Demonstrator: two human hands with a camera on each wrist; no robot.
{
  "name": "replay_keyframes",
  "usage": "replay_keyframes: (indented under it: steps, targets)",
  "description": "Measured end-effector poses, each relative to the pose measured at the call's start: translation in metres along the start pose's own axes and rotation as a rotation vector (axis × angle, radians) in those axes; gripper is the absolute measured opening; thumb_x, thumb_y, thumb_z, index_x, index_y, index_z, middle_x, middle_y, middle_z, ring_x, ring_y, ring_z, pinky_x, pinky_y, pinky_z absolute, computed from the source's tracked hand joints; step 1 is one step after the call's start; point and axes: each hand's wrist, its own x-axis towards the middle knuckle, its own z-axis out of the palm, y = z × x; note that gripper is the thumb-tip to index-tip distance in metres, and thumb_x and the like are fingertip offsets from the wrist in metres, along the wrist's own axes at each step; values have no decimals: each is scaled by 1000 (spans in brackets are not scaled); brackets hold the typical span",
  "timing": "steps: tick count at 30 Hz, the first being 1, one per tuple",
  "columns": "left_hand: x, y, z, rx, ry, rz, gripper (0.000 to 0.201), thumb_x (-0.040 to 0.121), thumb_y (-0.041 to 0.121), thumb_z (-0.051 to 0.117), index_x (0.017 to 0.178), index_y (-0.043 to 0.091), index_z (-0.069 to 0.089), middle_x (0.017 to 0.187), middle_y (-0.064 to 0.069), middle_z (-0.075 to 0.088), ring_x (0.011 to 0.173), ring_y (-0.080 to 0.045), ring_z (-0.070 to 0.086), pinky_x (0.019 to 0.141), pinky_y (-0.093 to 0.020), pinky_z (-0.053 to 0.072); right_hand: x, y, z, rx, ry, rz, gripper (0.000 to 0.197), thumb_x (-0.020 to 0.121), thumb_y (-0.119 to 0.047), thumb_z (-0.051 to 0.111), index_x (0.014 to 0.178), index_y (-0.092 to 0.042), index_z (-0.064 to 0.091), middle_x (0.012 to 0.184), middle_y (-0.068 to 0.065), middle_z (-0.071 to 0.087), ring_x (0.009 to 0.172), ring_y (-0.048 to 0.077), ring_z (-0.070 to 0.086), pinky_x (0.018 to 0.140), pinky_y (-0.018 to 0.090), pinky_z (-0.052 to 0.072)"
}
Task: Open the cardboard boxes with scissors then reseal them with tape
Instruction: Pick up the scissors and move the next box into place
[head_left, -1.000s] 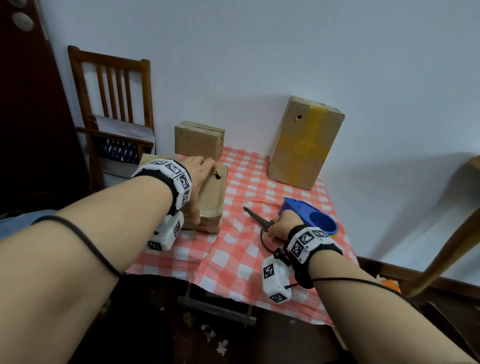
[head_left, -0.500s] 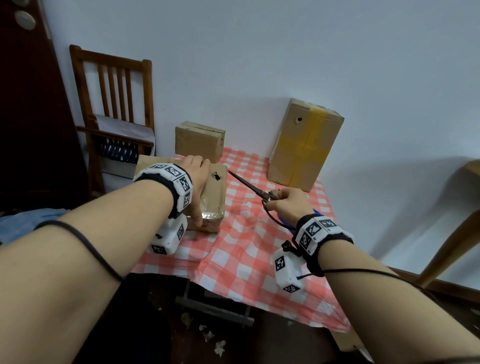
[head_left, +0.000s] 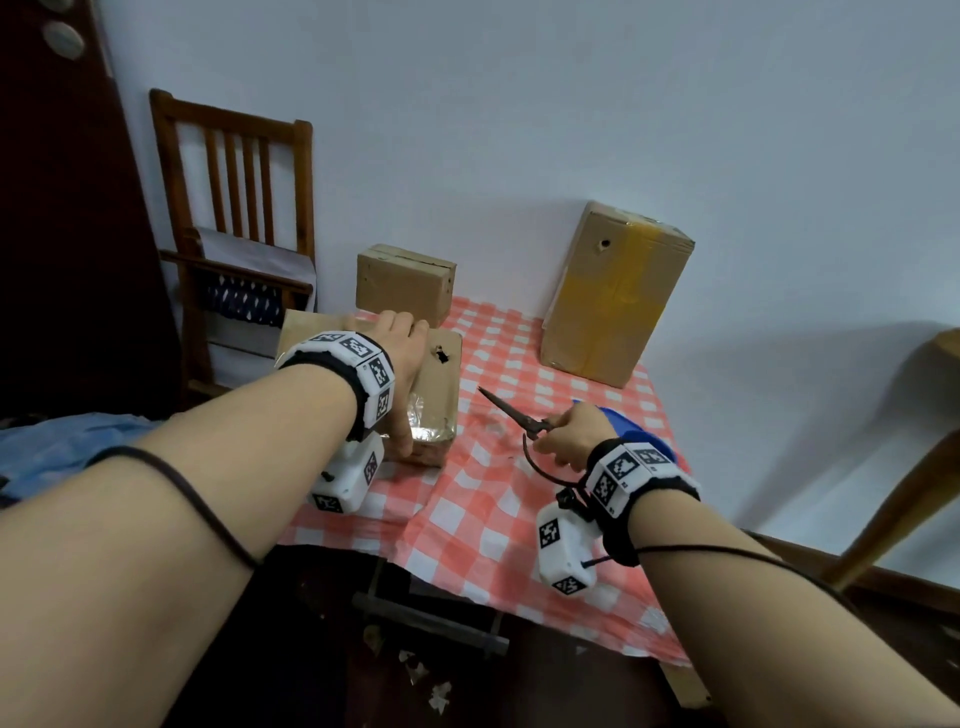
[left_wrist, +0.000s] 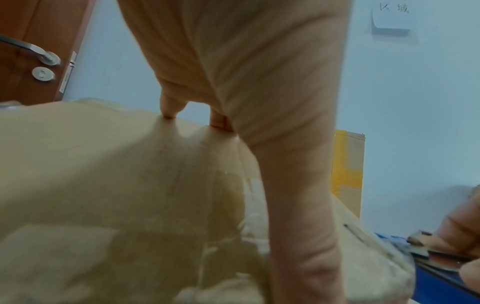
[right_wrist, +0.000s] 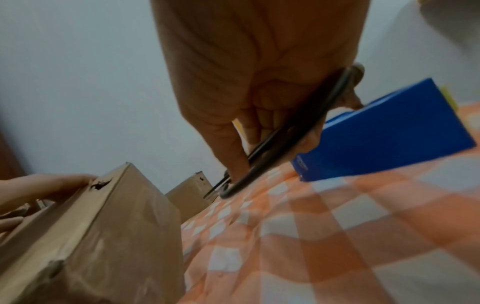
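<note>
Scissors (head_left: 514, 413) are gripped in the right hand (head_left: 574, 436), fingers curled round the dark handles, blades shut and pointing up-left toward the flat cardboard box (head_left: 439, 384) w/o touching it; tips sit over the checked cloth (head_left: 467, 519) on the counter. Left hand (head_left: 400, 364) presses down on that box's top, fingers spread and fairly straight, thumb down the near side.

Head view shows the whole layout: small box (head_left: 405, 283) at the back by the wall, tall box (head_left: 615, 293) w/ yellow tape standing back right, blue tape dispenser (head_left: 631, 426) mostly hidden behind the right hand, wooden chair (head_left: 234, 208) to the left.

Left wrist view adds the box's top (left_wrist: 103, 185) up close w/ clear tape wrinkled over the seam, fingertips (left_wrist: 168, 111) touching cardboard, plus a door handle (left_wrist: 33, 50) and a paper note (left_wrist: 391, 16) on the wall; its handwriting is too faint to read.

Right wrist view adds the underside of the grip: handle loop (right_wrist: 285, 139) across the palm, a ragged hole (right_wrist: 100, 185) near the flat box's top edge, dispenser's blue side (right_wrist: 389, 131) just behind. No brand or label readable anywhere; wristbands carry black-and-white marker squares only.
</note>
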Motion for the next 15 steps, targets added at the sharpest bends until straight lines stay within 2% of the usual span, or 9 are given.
replay_keyframes:
  steps: [3,6,10,13,15]
  targets:
    - [3,-3,0,-14,-13,6,145,26,68,85,141,8,21,136,-6,32,128,-24,31,98,-50,37,-1,-5,2,197,97,-26,16,83,-17,66,70,-11,60,59,1,50,51,14,44,47,22,34]
    - [7,-6,0,-42,-30,13,149,21,71,83,141,9,21,135,-6,32,127,-24,31,97,-50,38,-7,-15,-11,368,212,-148,14,82,-17,67,73,-10,59,61,-3,51,58,14,46,52,23,34]
    - [11,-7,1,-44,-37,23,148,19,72,82,139,9,23,132,-6,34,124,-24,33,95,-46,40,-12,-28,-34,110,136,-221,9,77,-19,71,77,-13,64,63,-5,54,60,13,48,52,23,35]
    - [12,-7,2,-35,-38,10,148,20,74,81,139,8,24,132,-7,34,124,-24,34,97,-43,40,-15,-37,-47,-76,110,-223,14,76,-25,72,70,-14,66,62,-1,52,60,17,46,54,25,35]
    - [13,-7,3,-35,-39,3,148,20,74,80,140,7,23,134,-8,34,124,-25,34,99,-44,42,-19,-48,-54,-180,110,-253,18,75,-28,71,72,-10,71,64,2,52,61,19,46,55,26,36]
